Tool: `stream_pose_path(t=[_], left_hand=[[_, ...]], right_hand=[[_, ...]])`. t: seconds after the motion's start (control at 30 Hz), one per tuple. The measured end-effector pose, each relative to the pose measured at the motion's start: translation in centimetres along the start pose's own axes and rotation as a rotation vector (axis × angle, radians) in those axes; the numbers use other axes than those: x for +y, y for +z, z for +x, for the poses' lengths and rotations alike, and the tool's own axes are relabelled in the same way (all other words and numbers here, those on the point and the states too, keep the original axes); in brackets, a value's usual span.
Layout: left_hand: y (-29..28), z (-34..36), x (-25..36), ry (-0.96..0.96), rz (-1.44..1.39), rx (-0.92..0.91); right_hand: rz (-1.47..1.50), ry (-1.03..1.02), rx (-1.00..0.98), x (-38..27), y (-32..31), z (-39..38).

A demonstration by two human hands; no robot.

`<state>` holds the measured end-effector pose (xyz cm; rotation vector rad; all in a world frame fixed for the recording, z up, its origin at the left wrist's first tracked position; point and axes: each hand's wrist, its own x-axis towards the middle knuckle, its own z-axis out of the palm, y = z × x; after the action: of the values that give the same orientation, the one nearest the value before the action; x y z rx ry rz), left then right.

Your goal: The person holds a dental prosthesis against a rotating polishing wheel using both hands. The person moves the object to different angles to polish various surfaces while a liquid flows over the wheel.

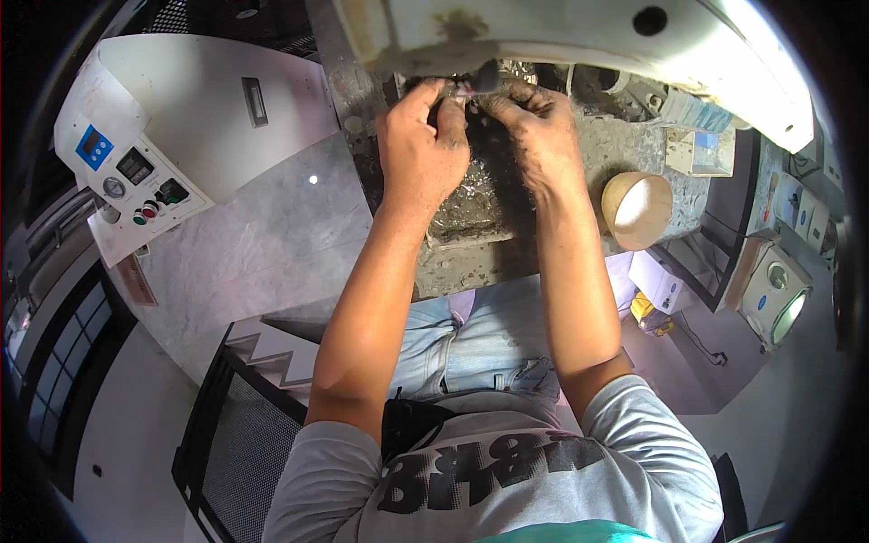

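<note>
Your grey shirt (pixel 507 466) sits nearest; white hood (pixel 543 27) overhangs the muddy tray (pixel 466 237). Right hand (pixel 545 131) curled, can't tell if gripping; left hand (pixel 418 145) pinches a small piece (pixel 463 89) at tray's far end. Probably positioning it; next move wants steadiness.

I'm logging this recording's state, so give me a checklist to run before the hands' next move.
1. Both hands visible: ok; left hand and right hand show.
2. Hands clean: not ok; the right hand is smeared dark.
3. Grip at the fingertips: cannot tell; too small and dark.
4. Dark rounded part between the hands stopped: cannot tell from one picture.
5. Sleeves away from the wet tray: ok; both end on the upper arms.
</note>
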<state>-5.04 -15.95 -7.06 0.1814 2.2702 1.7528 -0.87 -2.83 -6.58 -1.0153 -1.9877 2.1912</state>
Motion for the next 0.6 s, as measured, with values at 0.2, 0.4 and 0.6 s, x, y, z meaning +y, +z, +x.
stream_pose_path(t=[0.2, 0.4, 0.6], left_hand=[[0.1, -1.1, 0.8, -0.071, -0.185, 0.003], [0.0, -0.7, 0.9, -0.092, -0.237, -0.015], [-0.2, -0.6, 0.6, -0.113, -0.28, -0.027]], right_hand=[[-0.14, -0.041, 0.046, -1.7, 0.1, -1.2], [-0.185, -0.02, 0.055, -1.9, 0.0, -1.2], [-0.136, -0.029, 0.05, -1.7, 0.1, -1.3]])
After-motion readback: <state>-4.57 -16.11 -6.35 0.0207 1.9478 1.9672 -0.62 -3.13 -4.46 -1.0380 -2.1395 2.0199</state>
